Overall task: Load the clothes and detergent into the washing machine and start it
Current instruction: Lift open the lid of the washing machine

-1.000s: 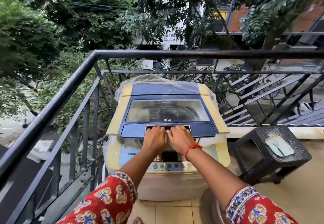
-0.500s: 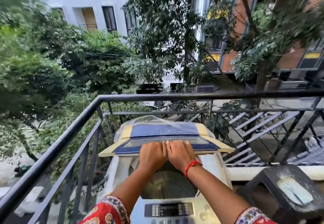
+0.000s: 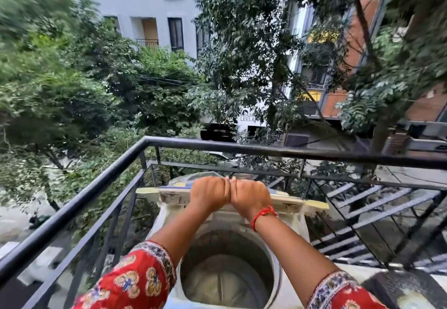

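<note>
The lid (image 3: pixel 285 200) of the washing machine (image 3: pixel 294 221) is raised and folded back toward the balcony railing (image 3: pixel 266 150), so the drum (image 3: pixel 227 275) is exposed for loading. The lid's top edge is gripped by both hands side by side: left hand (image 3: pixel 209 192) and right hand (image 3: pixel 250 194) are pressed knuckle to knuckle, fingers curled over the far side of the panel. Fingertips are hidden behind the lid, so exact finger placement cannot be told.

The double grip at the centre is judged to be for even lifting, so the folding panel is not twisted. Arms are stretched forward over the opening because the hinge sits at the machine's back.

The drum is seen directly below the forearms, metal, apparently with no clothes in it. Neither clothes nor detergent is visible anywhere; their location cannot be told. The control panel is mostly cut off at the bottom edge.

A red thread (image 3: pixel 262 214) is worn on the right wrist; red patterned sleeves (image 3: pixel 135 282) cover both upper arms. A dark wicker stool (image 3: pixel 396 287) is placed just beside the machine on the right. Trees and buildings fill the background.

Task is judged to be at its start: lid opened, loading not yet done. Next step likely calls for the lid to be left resting open and the hands freed.
</note>
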The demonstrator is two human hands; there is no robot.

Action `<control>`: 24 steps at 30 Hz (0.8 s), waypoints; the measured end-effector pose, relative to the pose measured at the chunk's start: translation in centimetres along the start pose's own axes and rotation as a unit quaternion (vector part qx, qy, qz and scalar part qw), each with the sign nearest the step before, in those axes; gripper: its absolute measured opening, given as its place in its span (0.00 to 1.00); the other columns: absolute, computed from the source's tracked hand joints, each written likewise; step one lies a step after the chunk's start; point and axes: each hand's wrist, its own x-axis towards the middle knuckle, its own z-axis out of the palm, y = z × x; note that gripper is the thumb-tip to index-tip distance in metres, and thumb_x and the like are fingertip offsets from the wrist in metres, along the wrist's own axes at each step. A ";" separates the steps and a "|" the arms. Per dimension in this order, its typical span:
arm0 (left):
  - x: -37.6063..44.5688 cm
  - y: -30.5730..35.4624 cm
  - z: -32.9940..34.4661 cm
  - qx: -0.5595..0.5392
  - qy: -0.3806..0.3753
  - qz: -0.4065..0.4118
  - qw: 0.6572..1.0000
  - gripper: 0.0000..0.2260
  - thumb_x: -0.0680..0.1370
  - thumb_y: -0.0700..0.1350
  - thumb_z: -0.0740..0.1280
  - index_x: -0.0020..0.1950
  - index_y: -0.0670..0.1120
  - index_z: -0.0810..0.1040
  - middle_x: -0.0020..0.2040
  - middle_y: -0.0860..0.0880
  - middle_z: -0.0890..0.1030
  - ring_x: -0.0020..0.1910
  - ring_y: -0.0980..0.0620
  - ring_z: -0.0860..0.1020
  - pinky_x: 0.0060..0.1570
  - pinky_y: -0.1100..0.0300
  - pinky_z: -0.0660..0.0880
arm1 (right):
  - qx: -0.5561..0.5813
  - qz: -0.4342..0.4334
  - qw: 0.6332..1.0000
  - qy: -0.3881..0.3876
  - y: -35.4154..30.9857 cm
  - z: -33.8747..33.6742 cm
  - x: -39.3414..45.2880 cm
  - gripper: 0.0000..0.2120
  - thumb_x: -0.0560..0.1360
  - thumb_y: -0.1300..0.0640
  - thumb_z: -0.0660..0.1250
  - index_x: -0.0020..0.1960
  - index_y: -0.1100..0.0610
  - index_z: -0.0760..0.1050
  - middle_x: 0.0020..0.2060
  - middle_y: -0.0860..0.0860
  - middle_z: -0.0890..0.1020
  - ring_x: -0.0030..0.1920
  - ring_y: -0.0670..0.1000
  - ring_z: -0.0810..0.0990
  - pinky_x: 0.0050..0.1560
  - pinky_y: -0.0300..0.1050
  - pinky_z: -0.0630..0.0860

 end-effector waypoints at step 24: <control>16.5 -2.7 3.2 -0.109 0.055 0.016 0.992 0.21 0.82 0.53 0.49 0.62 0.49 0.79 0.64 0.49 0.79 0.53 0.43 0.81 0.44 0.54 0.75 | 0.009 0.006 1.000 -0.019 3.8 3.9 16.2 0.25 0.80 0.46 0.47 0.43 0.54 0.80 0.42 0.54 0.84 0.44 0.57 0.82 0.39 0.48 0.72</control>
